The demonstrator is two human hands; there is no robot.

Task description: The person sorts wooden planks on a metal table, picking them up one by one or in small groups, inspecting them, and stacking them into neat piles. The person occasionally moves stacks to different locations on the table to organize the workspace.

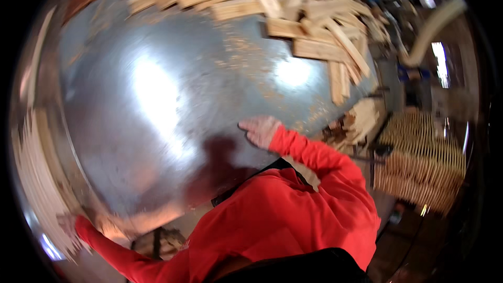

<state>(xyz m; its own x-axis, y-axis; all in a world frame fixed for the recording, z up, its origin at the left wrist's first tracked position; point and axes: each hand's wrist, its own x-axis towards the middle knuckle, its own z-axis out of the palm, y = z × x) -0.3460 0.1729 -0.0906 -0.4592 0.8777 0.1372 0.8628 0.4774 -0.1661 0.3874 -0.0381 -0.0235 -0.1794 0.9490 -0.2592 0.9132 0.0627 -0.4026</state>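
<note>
The step in hand is judged to be the handling of wooden strips at the left stack (44,181), which is located beyond the left edge of the metal table (201,86). The left hand (69,226) is positioned at the near end of this stack; its fingers are blurred, and whether they are spread, closed or clamped on a strip cannot be told. The right hand (260,130) is extended over the table near its right side, with the fingers held close together and slightly bent; no piece is seen between them. For the next move, a secure finger hold on the strip ends would be called for, with the right hand brought across if support is needed. Loose boards (234,8) are piled along the far side of the table and are cut off by the upper edge of the view. The palms and any contact beneath the right hand are hidden. At the right, a second stack of strips (419,160) appears to be layered crosswise, though its lower part is poorly lit.
</note>
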